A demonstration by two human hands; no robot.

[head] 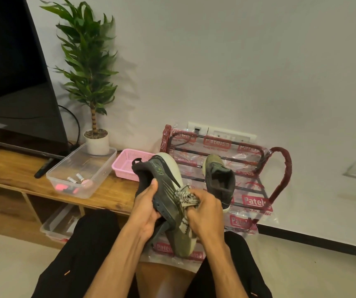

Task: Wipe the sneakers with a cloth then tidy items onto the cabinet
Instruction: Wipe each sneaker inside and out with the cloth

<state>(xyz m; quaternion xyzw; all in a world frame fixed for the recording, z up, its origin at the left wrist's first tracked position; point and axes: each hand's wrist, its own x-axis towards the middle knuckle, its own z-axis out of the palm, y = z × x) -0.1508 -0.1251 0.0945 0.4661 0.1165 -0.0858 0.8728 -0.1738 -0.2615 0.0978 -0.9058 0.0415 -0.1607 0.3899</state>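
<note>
- Black-clad legs fill the bottom of the view, and both forearms reach out over them to the work.
- Wiping looks to be the step in hand: the held sneaker lies on its side between the two hands, its pale sole turned away from the person and its toe pointing down toward the lap.
- To do it well, the left hand should brace the shoe firmly at the collar while the cloth is drawn in short strokes along the upper and into the seam by the sole. Turning the shoe would then bring its hidden side round.
- That left hand grasps the heel end, fingers curled round it and thumb laid on the dark collar.
- Opposite it, the right hand is clenched on the bunched patterned cloth and presses it against the shoe's side. Part of the fabric trails out below its fingers.
- Just beyond the right hand, the second sneaker stands on a plastic-wrapped red rack, touched by neither hand.
- Beyond and to the left of the left hand runs the wooden cabinet, bearing a pink basket and a clear tub.
</note>
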